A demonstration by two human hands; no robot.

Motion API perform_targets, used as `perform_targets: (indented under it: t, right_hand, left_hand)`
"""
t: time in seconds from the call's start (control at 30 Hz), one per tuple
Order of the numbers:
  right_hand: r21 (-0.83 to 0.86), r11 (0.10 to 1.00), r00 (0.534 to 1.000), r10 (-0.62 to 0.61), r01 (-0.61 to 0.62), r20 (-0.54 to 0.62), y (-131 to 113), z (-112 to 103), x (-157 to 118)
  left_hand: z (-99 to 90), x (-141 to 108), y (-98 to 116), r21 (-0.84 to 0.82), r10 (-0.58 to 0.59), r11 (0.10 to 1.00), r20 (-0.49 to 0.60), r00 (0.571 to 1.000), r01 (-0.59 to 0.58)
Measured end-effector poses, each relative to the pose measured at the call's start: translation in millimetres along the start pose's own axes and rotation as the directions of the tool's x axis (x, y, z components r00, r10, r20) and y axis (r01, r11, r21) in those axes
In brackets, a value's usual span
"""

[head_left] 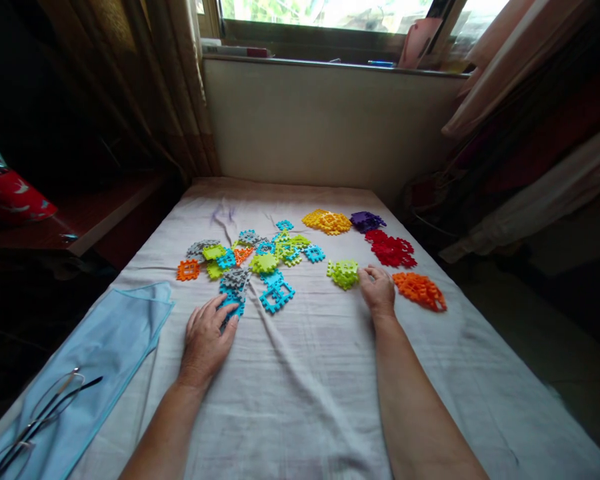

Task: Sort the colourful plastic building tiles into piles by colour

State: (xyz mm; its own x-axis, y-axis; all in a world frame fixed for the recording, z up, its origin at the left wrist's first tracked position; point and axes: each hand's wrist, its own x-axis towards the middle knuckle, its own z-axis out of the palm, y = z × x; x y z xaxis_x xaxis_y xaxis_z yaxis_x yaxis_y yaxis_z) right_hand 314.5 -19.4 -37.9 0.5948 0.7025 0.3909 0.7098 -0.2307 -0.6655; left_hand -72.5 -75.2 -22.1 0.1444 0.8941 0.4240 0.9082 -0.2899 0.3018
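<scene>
My left hand [209, 339] lies palm down with its fingers stretched out, the tips on blue interlocking plastic pieces [234, 300]. Grey pieces [236, 280] rest on top of these. My right hand [377, 291] is curled, with its fingers pinched at the right edge of a small heap of lime-green interlocking pieces [343, 273]; its thumb is mostly hidden. Just right of that hand is a pile of orange pieces [421, 291]. Between the hands sit more blue pieces [277, 295]. Beyond my left hand spreads a mixed heap of lime-green [264, 263], blue, grey and orange pieces.
Yellow [327, 221], purple [367, 221] and red [393, 249] piles stand at the back right of the cloth-covered surface [305, 400]. Eyeglasses [45, 417] lie on a light-blue cloth [115, 340] at left. A wall and window sill [330, 63] bound the far side.
</scene>
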Motion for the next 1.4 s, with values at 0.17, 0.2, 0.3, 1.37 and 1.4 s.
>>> perform_targets:
  t: [0.17, 0.2, 0.3, 1.37, 1.4]
  right_hand:
    - [-0.028, 1.0, 0.997, -0.003, 0.001, -0.075, -5, -3, -2]
    - [-0.032, 0.999, 0.997, -0.026, 0.024, -0.079, -9, -3, -3]
    - [-0.047, 0.99, 0.988, -0.139, 0.136, -0.065, -30, -1, -11]
    - [0.206, 0.707, 0.529, -0.661, 0.676, 0.533, -164, 57, -37]
    - [0.208, 0.738, 0.578, -0.645, 0.642, 0.5, -157, 52, -35]
  left_hand:
    - [0.5, 0, 0, -0.01, -0.009, 1.0, 0.006, 1.0, 0.009]
    - [0.7, -1, 0, -0.011, -0.01, 1.0, 0.008, 1.0, 0.011]
    - [1.6, 0, 1, -0.011, -0.016, 1.0, 0.004, 1.0, 0.016]
    - [18.8, 52, 17, -0.059, 0.112, 0.992, 0.023, 0.993, -0.11]
    - [18.7, 52, 18, -0.056, 0.11, 0.993, 0.022, 0.994, -0.108]
